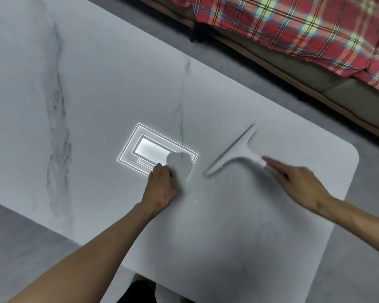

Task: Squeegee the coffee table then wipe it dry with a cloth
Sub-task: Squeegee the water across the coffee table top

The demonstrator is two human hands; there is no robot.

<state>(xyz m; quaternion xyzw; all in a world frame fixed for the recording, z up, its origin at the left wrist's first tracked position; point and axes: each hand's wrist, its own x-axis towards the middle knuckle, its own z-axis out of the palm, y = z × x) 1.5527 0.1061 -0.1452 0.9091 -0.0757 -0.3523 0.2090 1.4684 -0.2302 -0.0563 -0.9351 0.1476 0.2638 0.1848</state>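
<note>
The pale coffee table [96,95] fills most of the view. Its top is white and marbled, with a long grey vein running down its left part and a thinner one near the middle. Its near right corner is rounded. Grey floor [20,248] shows at lower left and along the table's far side. Across the top right, a red plaid blanket [304,25] with yellow-green squares drapes over a low seat with olive cushions [260,51], well apart from the table.

A bright reflection of nested rectangles [151,149] glows on the tabletop near the middle. Just to its right lies the white squeegee [234,153], flat on the table, blade running diagonally and handle pointing toward my right side. The white cloth [181,164] sits bunched between the reflection and the squeegee, overlapping the reflection's corner.

My left hand [160,189] has its fingers curled around the cloth, gripping it against the table. My right hand [298,184] is spread flat, fingers straight, holding nothing. Its fingertips reach the squeegee's handle end, but blur hides whether they touch. Nothing lies between either hand and its tool.
</note>
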